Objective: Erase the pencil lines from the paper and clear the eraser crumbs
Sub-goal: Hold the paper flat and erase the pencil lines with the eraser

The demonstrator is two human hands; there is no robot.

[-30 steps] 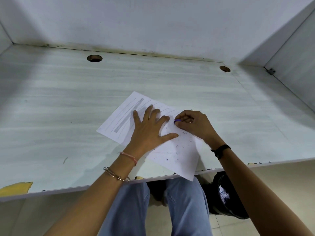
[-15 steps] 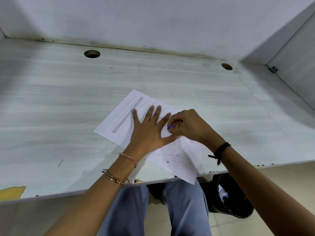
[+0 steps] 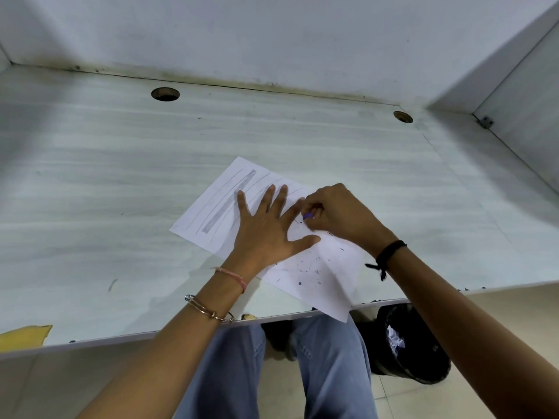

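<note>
Several pencil lines (image 3: 230,203), dark crumbs (image 3: 316,271) on paper (image 3: 328,299)

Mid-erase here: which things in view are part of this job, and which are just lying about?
Job: paper; pencil lines; purple eraser, pinched in the right hand; left hand, pressing the sheet flat; eraser crumbs.

Lying about: yellow patch on the desk; round holes; black bin on the floor.
</note>
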